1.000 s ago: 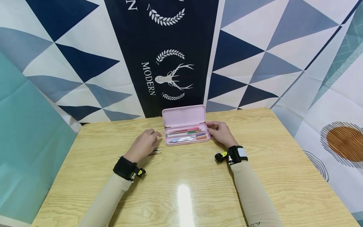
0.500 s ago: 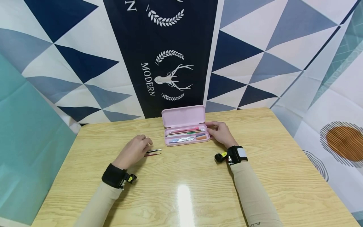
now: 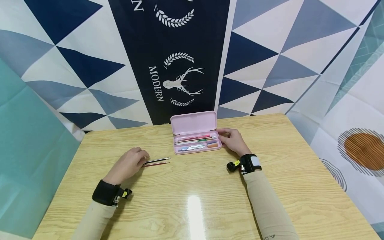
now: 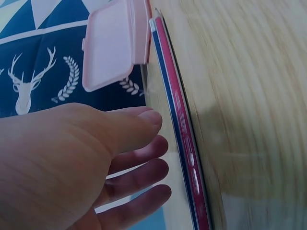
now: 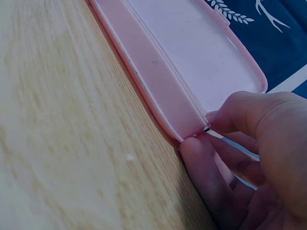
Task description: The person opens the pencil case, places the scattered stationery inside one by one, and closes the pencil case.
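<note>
A pink pencil case [image 3: 194, 122] stands open near the table's back edge, its lid raised against the wall cloth. At its right end is my right hand [image 3: 235, 141]; in the right wrist view its thumb and fingers pinch the case's corner. Two pencils, one dark [image 3: 158, 160] and one red [image 3: 156, 164], lie side by side on the table, left of the case. My left hand [image 3: 127, 164] hovers at their left end, fingers loosely bent. Seen from the left wrist, the fingertips [image 4: 156, 117] are apart from the red pencil [image 4: 184, 129] and hold nothing.
Inside the case lie several pencils or pens [image 3: 195, 138], a whitish-blue item [image 3: 193, 147] and a small orange-and-blue block [image 3: 212, 145]. The wooden table [image 3: 192, 180] meets a patterned wall cloth [image 3: 255, 66] behind the case.
My left hand has moved left and toward me, away from the case and along the pencils, uncovering more of them. The right hand keeps its place on the case.
</note>
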`<state>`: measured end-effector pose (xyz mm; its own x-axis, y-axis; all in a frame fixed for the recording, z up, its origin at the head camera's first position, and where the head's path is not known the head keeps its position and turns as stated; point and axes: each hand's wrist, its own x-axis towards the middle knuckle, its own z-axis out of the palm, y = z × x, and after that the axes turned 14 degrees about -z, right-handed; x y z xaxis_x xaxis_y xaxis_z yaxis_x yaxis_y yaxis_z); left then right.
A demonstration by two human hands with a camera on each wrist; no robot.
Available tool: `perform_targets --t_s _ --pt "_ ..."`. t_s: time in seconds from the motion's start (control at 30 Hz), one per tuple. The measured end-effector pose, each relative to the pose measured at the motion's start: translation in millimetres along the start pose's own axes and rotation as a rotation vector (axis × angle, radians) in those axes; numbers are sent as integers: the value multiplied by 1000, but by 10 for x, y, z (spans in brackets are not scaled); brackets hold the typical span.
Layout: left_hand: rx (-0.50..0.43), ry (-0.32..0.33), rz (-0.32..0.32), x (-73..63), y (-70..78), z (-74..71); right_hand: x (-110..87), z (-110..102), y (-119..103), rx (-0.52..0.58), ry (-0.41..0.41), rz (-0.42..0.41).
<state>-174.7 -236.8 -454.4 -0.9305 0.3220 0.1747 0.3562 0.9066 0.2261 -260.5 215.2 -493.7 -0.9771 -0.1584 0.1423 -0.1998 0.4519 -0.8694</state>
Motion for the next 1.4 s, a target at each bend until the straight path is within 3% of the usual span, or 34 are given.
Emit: perform_targets --t_s 0.2,0.5,0.87,1.4 --pt "-6 12 1 -96 -136 -35 3 2 7 3 8 -6" --pt "-18 -32 -55 -171 -223 -96 14 1 16 11 -1 -2" --pt "-40 -31 -56 -196 -244 -64 21 -6 21 15 -12 22" --pt "-71 -55 -112 -226 -282 -27 4 -2 6 7 -6 2"
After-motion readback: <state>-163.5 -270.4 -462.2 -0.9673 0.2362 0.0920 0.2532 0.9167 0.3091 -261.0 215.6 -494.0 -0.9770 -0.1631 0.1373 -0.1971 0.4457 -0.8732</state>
